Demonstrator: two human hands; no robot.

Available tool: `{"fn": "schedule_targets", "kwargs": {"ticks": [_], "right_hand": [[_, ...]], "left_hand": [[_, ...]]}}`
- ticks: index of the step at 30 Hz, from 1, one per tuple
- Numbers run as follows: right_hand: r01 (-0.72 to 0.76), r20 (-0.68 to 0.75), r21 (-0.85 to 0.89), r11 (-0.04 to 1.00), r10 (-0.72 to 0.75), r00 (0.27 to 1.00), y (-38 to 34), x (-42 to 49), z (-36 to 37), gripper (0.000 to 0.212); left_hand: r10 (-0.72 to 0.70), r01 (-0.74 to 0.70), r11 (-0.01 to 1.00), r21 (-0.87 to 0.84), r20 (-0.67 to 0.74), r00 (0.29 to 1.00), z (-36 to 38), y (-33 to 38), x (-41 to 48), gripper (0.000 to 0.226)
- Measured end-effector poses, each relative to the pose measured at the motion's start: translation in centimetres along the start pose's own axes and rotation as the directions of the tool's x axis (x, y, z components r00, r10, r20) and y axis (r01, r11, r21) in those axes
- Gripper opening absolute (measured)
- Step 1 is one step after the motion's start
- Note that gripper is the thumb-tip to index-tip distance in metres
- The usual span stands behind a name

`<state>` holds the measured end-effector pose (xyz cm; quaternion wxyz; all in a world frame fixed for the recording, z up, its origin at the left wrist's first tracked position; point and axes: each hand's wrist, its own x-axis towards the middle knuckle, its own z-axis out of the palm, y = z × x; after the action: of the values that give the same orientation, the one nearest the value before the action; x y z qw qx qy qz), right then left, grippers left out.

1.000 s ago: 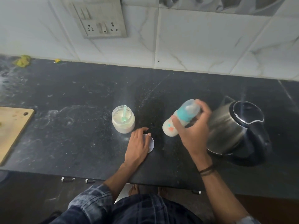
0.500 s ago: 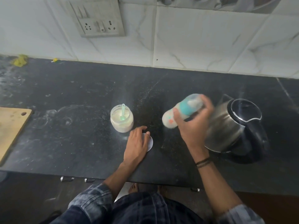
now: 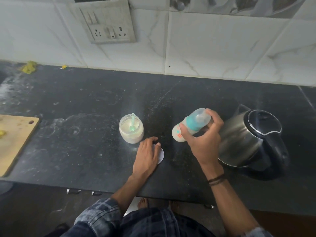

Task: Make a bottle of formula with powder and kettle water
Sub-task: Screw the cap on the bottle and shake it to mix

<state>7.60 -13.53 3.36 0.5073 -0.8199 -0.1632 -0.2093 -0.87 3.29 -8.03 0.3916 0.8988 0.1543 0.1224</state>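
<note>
Tilted bottle [image 3: 192, 124] (cap on) gripped by right hand [image 3: 203, 142]; left hand [image 3: 147, 158] flat on lid [image 3: 161, 155]

the wall [image 3: 213, 48] is clad in white marble-veined tiles, and a grey switch and socket panel [image 3: 109, 28] is set into it at upper left. dark patterned tiles [image 3: 239, 6] are seen along the top right. the surface [image 3: 85, 134] is black stone, smeared with white powder. a wooden cutting board [image 3: 15, 139] lies at its left edge. yellow scraps [image 3: 30, 67] are left by the wall. metal cabinet handles [image 3: 73, 191] are seen below the front edge.
</note>
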Motion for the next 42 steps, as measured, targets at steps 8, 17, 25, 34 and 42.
{"fn": "schedule_targets", "kwargs": {"ticks": [8, 17, 25, 34, 42], "right_hand": [[0.027, 0.278, -0.221, 0.975, 0.036, 0.960, 2.7, -0.9, 1.6, 0.073], [-0.055, 0.340, -0.297, 0.953, 0.159, 0.927, 4.4, -2.2, 2.2, 0.086], [-0.043, 0.339, -0.288, 0.957, 0.144, 0.930, 4.2, -1.6, 3.4, 0.106], [0.065, -0.295, 0.279, 0.958, 0.021, 0.955, -4.2, 3.9, -1.3, 0.110], [0.033, -0.372, 0.422, 0.906, 0.140, 0.918, -5.0, 6.5, -2.7, 0.104]], "left_hand": [[-0.002, 0.002, 1.000, 0.003, 0.002, 1.000, 0.1, -0.1, 0.0, 0.030], [-0.007, 0.007, 1.000, 0.004, 0.000, 1.000, 0.1, -0.1, 0.0, 0.030], [0.000, 0.000, 1.000, 0.011, -0.003, 1.000, 0.0, -0.1, -0.1, 0.028], [-0.010, 0.010, 1.000, 0.000, -0.005, 1.000, 0.1, -0.1, -0.1, 0.028], [-0.015, 0.015, 1.000, -0.025, 0.004, 1.000, -0.1, 0.1, 0.0, 0.026]]}}
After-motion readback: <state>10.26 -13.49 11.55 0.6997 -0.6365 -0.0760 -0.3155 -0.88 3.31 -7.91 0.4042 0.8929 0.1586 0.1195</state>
